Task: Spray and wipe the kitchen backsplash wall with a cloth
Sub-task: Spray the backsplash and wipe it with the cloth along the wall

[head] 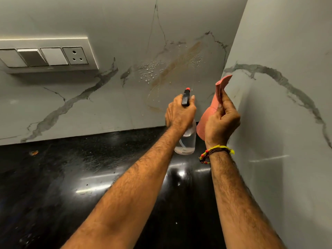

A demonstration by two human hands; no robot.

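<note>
Left hand: the left hand (180, 112) is wrapped around the neck of the spray bottle (186, 139), the black head with its red nozzle tip pointing at the backsplash wall (100, 97).
Spray bottle: clear body with a little liquid low inside, held upright above the counter (53, 186), just in front of the wall.
Right hand: the right hand (221, 120) pinches a folded pink cloth (211, 112) between thumb and curled fingers; the cloth stands upright beside the bottle, near the corner where the two walls meet.
Backsplash wall: pale marble-patterned surface with grey veins; a brownish diagonal smear (177, 64) lies above the nozzle, with droplets (150, 69) beaded to its left and right.
Side wall: the side wall (287, 105) carries the same veining, just right of the cloth.
Switch panel: the switch panel (48, 55), with a socket, is mounted on the wall, well left of the smear.
Counter: black, glossy, streaked with reflections.
Wrist: a beaded thread band (215, 151) circles the right wrist.
</note>
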